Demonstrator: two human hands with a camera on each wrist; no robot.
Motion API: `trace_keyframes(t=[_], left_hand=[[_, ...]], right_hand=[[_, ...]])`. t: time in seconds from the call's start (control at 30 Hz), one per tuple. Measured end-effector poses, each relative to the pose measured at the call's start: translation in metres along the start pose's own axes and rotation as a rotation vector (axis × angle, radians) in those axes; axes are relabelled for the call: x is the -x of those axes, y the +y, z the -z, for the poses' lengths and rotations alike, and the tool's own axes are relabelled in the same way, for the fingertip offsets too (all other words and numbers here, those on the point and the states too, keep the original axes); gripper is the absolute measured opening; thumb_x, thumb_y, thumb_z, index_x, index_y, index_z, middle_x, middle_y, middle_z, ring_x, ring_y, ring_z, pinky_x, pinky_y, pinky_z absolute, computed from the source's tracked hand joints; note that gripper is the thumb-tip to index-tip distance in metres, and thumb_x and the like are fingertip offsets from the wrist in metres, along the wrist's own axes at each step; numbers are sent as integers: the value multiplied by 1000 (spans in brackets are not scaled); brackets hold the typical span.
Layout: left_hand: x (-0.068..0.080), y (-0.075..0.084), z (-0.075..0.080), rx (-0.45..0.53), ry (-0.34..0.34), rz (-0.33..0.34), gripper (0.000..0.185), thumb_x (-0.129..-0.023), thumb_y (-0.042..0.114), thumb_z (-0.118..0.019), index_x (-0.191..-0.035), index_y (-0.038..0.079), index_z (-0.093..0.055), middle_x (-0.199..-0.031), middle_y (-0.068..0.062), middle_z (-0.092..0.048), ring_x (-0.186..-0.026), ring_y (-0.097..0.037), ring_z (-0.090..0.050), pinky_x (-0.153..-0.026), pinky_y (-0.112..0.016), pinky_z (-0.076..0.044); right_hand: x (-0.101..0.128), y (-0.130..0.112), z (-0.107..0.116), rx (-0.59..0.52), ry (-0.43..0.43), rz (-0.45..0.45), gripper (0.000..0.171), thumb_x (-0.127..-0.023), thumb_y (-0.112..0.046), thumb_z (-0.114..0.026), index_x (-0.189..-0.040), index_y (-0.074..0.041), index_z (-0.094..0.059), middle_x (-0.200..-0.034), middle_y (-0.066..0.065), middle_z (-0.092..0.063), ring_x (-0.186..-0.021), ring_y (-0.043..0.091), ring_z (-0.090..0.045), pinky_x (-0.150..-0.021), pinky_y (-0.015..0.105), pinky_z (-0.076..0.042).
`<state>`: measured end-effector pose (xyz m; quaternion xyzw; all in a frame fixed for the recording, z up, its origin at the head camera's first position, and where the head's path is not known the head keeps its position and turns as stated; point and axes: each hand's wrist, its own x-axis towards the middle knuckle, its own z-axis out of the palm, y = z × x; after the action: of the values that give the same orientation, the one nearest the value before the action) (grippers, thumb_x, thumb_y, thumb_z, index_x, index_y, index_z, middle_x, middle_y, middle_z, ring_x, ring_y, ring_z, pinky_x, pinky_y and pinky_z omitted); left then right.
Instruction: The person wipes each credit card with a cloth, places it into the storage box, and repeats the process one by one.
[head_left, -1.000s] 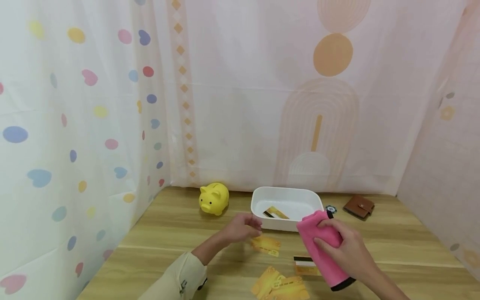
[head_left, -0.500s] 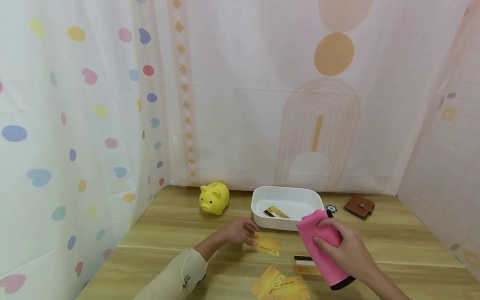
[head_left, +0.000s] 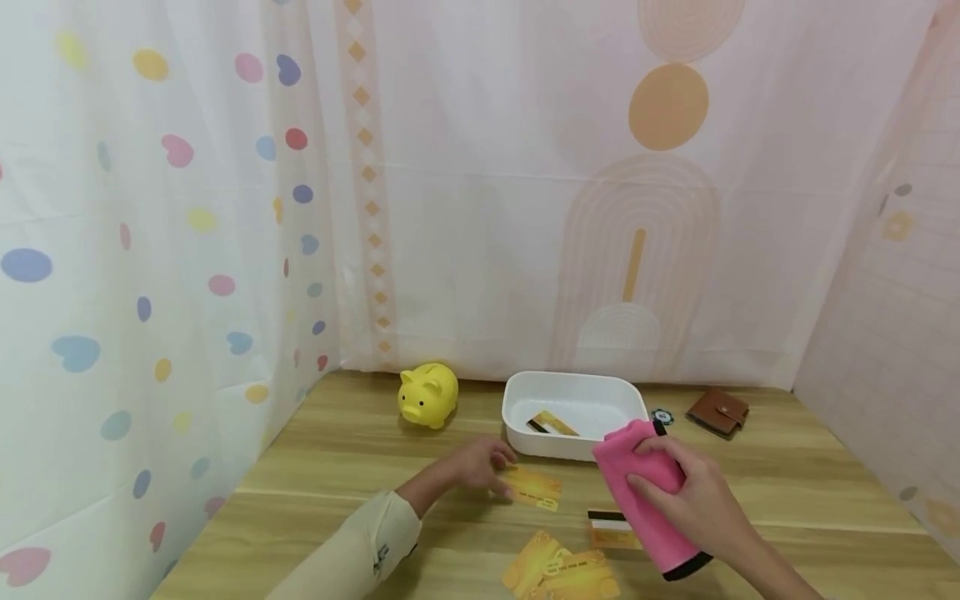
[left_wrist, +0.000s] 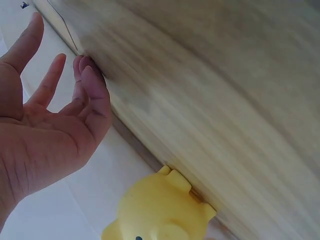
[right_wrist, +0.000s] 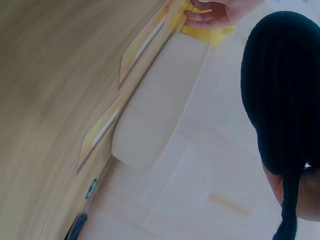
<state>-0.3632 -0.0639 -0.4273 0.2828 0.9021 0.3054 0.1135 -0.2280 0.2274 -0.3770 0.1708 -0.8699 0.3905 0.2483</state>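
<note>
My right hand (head_left: 693, 504) grips a rolled pink cloth (head_left: 637, 492) with black edging, held tilted above the table; the cloth's dark end fills the right side of the right wrist view. Left of it, my left hand (head_left: 480, 467) reaches to an orange-yellow bank card (head_left: 536, 487) lying flat, its thumb and fingertips right at the card's left edge. Seen in the left wrist view, the fingers (left_wrist: 95, 95) bend loosely. Another card (head_left: 611, 529), striped side up, lies partly behind the cloth. Nearer the front, orange cards (head_left: 562, 571) overlap each other.
Behind the left hand stands a white tray (head_left: 573, 450) with one card (head_left: 553, 423) inside. A yellow piggy bank (head_left: 429, 396) sits at the back left. A poker chip (head_left: 662, 417) and brown wallet (head_left: 718, 413) lie at the back right. Curtains enclose the table.
My left hand has drawn back slightly to the left and lowered, baring more of the card beneath it; its thumb has come down at the card's edge. The right hand and cloth stay put.
</note>
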Motion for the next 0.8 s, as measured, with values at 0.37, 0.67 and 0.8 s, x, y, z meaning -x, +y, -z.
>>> trace_keyframes(t=[0.37,0.67,0.8], left_hand=[[-3,3,-3,-98,-24,53,41,-67,21,-83,-102,10,-65,-98,-7,-62,-95,-23,-58,-81,-34,-47],[-1,6,-4,-89,-33,68,37,-67,16,-83,-97,9,-62,-97,-9,-61,-95,-25,-57,-82,-37,-47],[-1,6,-4,-96,-17,51,39,-66,17,-84,-94,6,-60,-95,-9,-58,-92,-24,-55,-79,-35,-46]], right_hand=[[1,2,-1,19,-1,14,29,-75,-21,-77,-98,-21,-59,-89,4,-60,-64,8,-53,-46,24,-47],[5,8,-2,-10,-11,26,28,-76,-21,-76,-98,-21,-59,-90,3,-61,-62,6,-54,-45,23,-47],[5,10,-2,-13,-2,43,28,-76,-20,-76,-98,-22,-58,-90,3,-61,-64,6,-54,-46,23,-47]])
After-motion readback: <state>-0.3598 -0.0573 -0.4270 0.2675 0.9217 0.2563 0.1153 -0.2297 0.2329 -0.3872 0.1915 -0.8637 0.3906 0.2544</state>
